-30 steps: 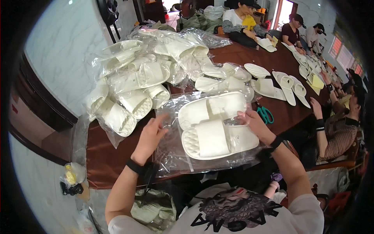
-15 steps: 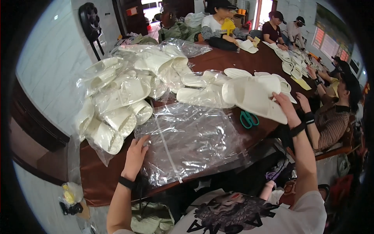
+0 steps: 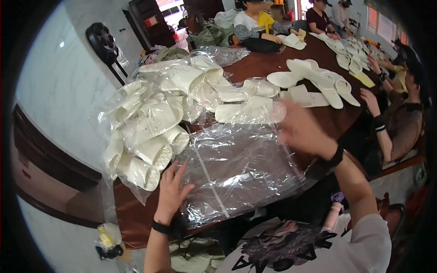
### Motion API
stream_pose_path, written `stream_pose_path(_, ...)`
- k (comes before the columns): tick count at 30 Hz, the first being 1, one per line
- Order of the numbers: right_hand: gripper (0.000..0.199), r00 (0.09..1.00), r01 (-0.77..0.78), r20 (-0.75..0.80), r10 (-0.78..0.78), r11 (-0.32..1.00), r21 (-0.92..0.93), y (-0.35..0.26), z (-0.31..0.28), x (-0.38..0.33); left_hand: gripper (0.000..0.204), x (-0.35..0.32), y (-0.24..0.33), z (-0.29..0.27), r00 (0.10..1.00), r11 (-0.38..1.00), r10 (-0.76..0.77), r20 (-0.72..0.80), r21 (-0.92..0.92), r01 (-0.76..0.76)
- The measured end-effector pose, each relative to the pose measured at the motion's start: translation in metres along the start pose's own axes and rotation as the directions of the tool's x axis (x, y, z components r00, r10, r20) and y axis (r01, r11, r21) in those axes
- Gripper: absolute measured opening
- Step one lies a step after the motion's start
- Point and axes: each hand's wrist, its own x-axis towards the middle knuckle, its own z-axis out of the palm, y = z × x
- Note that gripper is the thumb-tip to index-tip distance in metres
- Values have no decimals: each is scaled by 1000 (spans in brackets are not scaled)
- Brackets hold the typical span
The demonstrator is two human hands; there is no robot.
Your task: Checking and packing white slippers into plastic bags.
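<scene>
A large clear plastic bag (image 3: 246, 159) lies flat at the table's near edge. My left hand (image 3: 170, 191) rests at its left edge with spread fingers, holding nothing. Over the bag's far right corner is my right hand (image 3: 307, 132), blurred by motion; its fingers look apart and no slipper shows in it. Just beyond it lies a white slipper (image 3: 298, 96), on its own without a bag. Several loose white slippers (image 3: 318, 79) lie crossed over one another farther back. Bagged white slippers (image 3: 248, 110) lie along the bag's far edge.
A heap of bagged white slippers (image 3: 159, 118) covers the table's left side. Across the brown tabletop (image 3: 255, 66), a person handles a white slipper (image 3: 293, 42). More people sit along the right side near further slippers (image 3: 350, 54). A black fan-like device (image 3: 102, 41) stands at the left wall.
My right hand has let go of the white slipper and moved left and down toward the bag. The green scissors are now out of sight. My left hand's fingers have spread.
</scene>
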Motion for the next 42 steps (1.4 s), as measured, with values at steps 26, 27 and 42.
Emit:
stream_pose_path(26,65,901,-91,435,1,979,185,-16,77,-78,29,368,76,164,956,861,-168,242,-436,262)
stream_pose_path(27,65,901,-102,434,12,978,183,-13,76,-81,25,368,92,154,951,753,-206,233,-583,306)
stream_pose_path(42,66,926,-85,376,-26,957,277,-7,76,-75,15,303,98,-114,958,529,285,39,-840,-123)
